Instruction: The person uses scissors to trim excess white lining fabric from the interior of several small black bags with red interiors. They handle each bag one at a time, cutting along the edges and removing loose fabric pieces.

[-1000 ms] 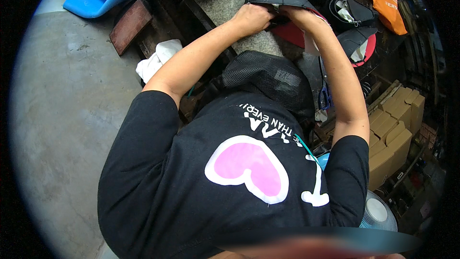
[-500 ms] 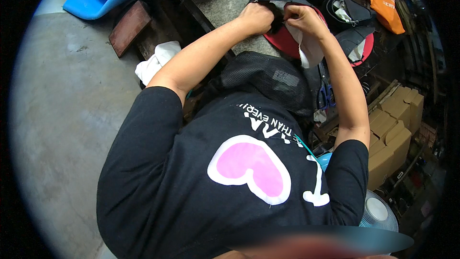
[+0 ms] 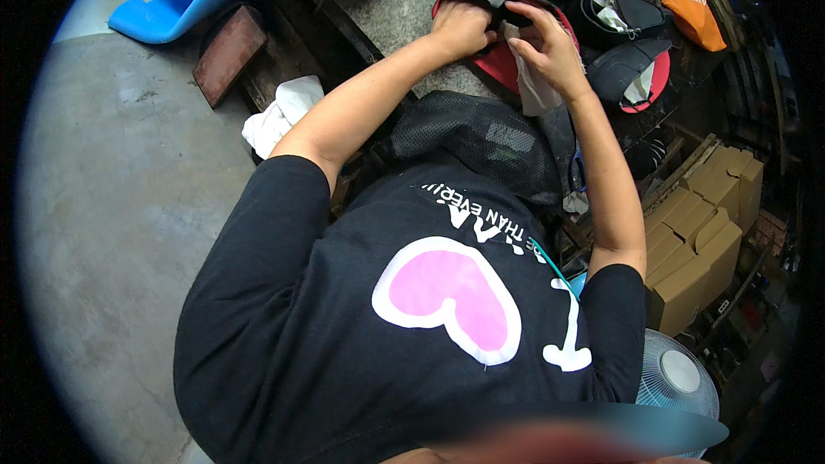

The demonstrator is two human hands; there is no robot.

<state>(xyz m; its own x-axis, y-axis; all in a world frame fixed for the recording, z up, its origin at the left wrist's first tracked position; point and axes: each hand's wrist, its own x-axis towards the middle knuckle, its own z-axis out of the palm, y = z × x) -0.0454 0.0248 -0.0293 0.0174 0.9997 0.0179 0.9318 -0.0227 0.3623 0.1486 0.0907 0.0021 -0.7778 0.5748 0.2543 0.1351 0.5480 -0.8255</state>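
A black and red cap (image 3: 496, 67), its inside turned up, lies on the grey worktop at the top of the view. My left hand (image 3: 464, 30) reaches into it with the fingers curled on its inner side; the fingertips are hidden. At the opposite side of the opening is my right hand (image 3: 554, 51), its thumb and forefinger spread apart. A whitish strip of lining (image 3: 539, 90) hangs out of the cap beside the right thumb. Black mesh cloth (image 3: 468, 133) lies between the worktop and my body.
Several black caps with white stuffing, one a black and red cap (image 3: 636, 77), crowd the worktop (image 3: 387, 13). An orange bag (image 3: 683, 0) lies at far right. Cardboard boxes (image 3: 696, 249) and a fan (image 3: 679, 374) stand right. A white cloth (image 3: 288, 112) and blue plastic piece (image 3: 176, 4) are left.
My right hand has gone from a pinch to spread fingers and shifted slightly left. The left hand's fingers have moved deeper into the cap, and the cap has shifted a little left.
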